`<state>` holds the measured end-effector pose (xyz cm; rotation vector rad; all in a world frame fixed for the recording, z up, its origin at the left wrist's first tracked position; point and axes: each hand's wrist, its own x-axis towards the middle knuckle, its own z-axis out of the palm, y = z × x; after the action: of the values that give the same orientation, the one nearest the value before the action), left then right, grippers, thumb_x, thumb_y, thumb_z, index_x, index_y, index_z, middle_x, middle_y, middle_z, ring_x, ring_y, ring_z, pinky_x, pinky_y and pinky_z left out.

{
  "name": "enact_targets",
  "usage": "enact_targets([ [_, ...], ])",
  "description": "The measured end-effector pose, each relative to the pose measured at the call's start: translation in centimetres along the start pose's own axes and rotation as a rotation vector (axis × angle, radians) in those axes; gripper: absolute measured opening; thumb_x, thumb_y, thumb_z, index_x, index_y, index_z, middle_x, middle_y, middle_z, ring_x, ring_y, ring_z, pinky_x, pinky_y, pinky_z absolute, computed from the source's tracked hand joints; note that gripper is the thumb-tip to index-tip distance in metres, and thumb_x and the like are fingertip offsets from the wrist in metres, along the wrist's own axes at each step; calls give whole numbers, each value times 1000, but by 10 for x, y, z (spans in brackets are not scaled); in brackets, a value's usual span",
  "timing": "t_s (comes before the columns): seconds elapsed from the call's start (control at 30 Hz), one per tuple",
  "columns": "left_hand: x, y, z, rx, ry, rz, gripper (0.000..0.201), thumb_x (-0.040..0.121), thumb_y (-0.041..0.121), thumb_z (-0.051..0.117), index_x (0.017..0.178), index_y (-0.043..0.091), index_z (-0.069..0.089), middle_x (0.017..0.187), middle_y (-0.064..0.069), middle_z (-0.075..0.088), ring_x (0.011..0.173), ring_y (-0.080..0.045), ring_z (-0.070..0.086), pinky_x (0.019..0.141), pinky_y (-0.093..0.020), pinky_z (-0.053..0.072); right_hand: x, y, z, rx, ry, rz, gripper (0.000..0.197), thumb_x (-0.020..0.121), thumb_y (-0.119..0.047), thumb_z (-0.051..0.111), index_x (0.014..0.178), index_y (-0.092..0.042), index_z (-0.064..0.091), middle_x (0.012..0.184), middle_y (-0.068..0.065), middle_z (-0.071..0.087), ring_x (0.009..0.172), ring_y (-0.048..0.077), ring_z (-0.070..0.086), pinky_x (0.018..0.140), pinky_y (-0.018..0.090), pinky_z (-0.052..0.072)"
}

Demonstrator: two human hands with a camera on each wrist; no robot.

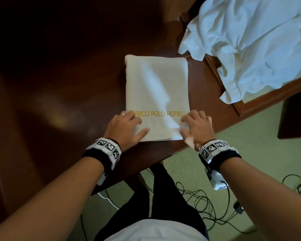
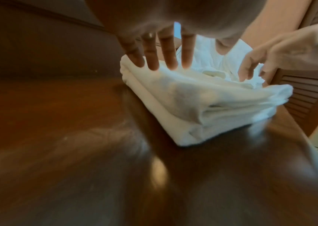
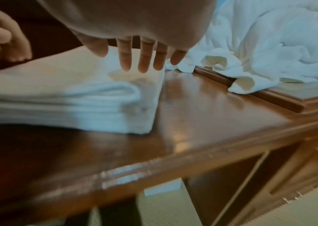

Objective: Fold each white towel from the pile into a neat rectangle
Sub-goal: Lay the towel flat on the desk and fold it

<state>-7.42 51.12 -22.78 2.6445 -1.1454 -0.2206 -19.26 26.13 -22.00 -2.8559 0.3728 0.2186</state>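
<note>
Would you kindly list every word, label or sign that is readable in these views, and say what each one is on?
"ARCO POLO HOTEL", in yellow letters on the folded towel; the left hand covers the start of the first word.
Black-and-white square code markers on the wristbands: patterns only, no readable words.
Both wrist views: blurred, no text readable.

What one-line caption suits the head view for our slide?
Both hands, left hand and right hand, press the folded Marco Polo Hotel towel beside the unfolded towel pile.

Bare forearms. Each wrist wears a black band with white blocks printed with black-and-white square codes: left band (image 1: 103, 150), right band (image 1: 217, 151). Ring (image 1: 123, 114) on left hand (image 1: 124, 126). Black trousers (image 1: 163, 197); what looks like a white shirt hem (image 1: 155, 230) at 6 o'clock.
</note>
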Motion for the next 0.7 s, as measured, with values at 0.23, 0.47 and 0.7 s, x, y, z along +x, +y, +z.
enact_targets([
  [0.23,55,-11,16,153,-170,-24,76,96,68,27,159,27,15,168,-2,6,154,-25,8,118,-51,20,53,-27,21,-85,-88,-52,62,101,-57,26,157,-31,16,166,4,2,152,28,7,115,49,21],
  [0.47,58,-54,-2,141,-186,-348,95,92,77,15,160,13,2,168,-6,-6,155,-23,-4,122,-52,8,57,41,14,-156,-131,98,70,99,-63,12,158,-26,7,167,3,-6,153,24,-6,118,53,16],
  [0.7,155,-45,-21,259,-155,-63,86,92,69,20,159,16,14,168,-8,8,153,-29,11,118,-53,17,160,12,-19,-122,-23,-134,64,99,-57,28,156,-29,20,166,6,3,152,29,7,113,54,22],
])
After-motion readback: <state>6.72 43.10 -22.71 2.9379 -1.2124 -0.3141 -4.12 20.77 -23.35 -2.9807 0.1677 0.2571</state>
